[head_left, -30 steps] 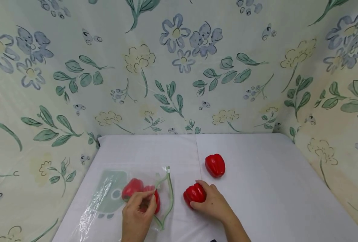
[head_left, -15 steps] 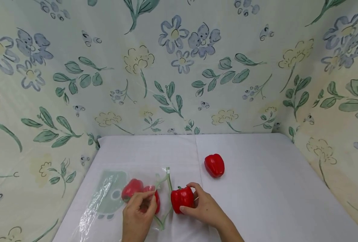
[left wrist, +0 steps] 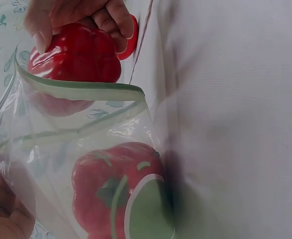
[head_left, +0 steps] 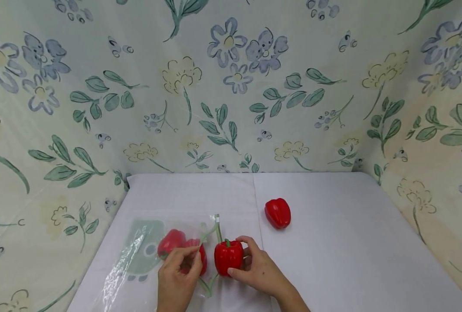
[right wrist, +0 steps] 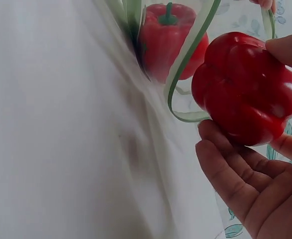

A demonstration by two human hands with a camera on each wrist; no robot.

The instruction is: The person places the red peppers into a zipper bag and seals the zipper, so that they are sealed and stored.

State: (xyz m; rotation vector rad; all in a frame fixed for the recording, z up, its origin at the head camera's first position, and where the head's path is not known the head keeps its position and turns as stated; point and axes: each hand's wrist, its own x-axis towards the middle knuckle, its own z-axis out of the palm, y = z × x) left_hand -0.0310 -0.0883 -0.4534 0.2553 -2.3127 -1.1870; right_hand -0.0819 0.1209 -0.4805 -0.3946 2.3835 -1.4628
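Note:
My right hand [head_left: 260, 266] grips a red bell pepper [head_left: 229, 258], its green stem tilted up and away. In the right wrist view that pepper [right wrist: 247, 89] is right at the green-edged mouth of a clear zip bag [right wrist: 185, 55]. My left hand [head_left: 179, 275] pinches the upper lip of the bag [head_left: 115, 264], which stands parted. Inside lie two red bell peppers, one [head_left: 171, 243] farther in and another [head_left: 203, 260] partly hidden behind my left fingers. The left wrist view shows a bagged pepper [left wrist: 118, 184] through the printed plastic.
Another red bell pepper [head_left: 277, 213] lies farther back on the white tablecloth [head_left: 332, 242], right of the bag. A floral curtain [head_left: 231, 108] rises behind the table and along both sides.
My right hand has carried the gripped pepper leftward to the bag's mouth and turned it so its stem shows. The left hand keeps its hold on the bag's lip.

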